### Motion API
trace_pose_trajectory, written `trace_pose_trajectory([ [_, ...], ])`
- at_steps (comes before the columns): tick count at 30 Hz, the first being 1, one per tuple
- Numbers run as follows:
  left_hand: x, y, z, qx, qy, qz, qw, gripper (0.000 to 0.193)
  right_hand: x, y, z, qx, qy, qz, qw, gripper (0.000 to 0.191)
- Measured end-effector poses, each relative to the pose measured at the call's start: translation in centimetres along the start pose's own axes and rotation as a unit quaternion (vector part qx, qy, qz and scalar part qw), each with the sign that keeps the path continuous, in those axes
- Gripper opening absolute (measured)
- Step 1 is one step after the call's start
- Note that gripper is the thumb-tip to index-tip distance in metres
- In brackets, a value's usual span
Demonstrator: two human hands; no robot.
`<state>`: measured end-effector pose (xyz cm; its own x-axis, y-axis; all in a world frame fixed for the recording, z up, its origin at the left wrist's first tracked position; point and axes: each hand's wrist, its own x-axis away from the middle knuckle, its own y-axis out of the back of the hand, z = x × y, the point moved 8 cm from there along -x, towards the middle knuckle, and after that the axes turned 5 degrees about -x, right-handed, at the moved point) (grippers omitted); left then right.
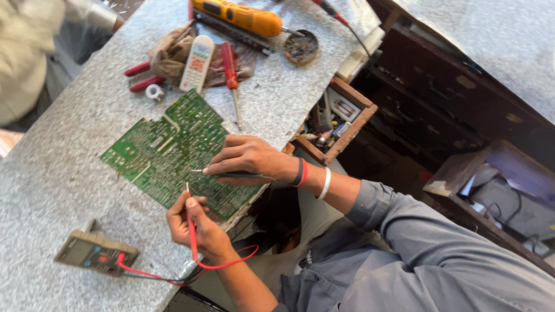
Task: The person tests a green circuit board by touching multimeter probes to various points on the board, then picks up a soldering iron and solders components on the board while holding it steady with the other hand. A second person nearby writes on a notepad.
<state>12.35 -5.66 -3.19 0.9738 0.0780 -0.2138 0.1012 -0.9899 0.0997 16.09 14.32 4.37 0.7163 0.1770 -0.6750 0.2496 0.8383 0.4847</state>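
A person in a grey long-sleeved shirt leans over a speckled grey granite worktop (52, 173), seen from a head-worn camera.

The left hand (199, 228) pinches a thin red probe with a metal tip (189, 214) between thumb and fingers, tip touching a flat green printed circuit board (173, 153) just beyond the knuckles. The right hand (245, 159) lies flat-fingered on the board's near edge, fingers pressed together around a dark slim probe (243, 175), its tip pointing toward the left hand. The board lies partly under the right hand and directly ahead of the left fingertips, one corner overhanging the worktop edge.

The board looks light, stiff and thin, with fragile solder tracks; it is probably best gripped by its bare edges rather than its face. The probes look light and slender, suited to a pencil-like pinch.

A red lead runs from the left hand to a grey-brown handheld meter (95, 253), lying to the outer side of that hand. Beyond the board, past both hands, lie a white remote control (196, 62) on a brown rag (170, 55), a red-handled screwdriver (230, 69) and a yellow power tool (240, 16). Beside the right wrist, an open wooden drawer (341, 124) holds small parts.
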Motion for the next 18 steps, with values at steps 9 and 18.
trace_pose_trajectory([
  [9,0.0,0.1,1.3,0.026,0.026,0.014,0.999,0.024,-0.5,-0.3,0.4,0.019,0.01,-0.006,1.0,0.035],
  [18,-0.1,0.2,1.2,0.03,0.01,0.025,0.999,0.021,-0.8,-0.9,0.4,0.033,0.004,-0.002,0.999,0.034],
])
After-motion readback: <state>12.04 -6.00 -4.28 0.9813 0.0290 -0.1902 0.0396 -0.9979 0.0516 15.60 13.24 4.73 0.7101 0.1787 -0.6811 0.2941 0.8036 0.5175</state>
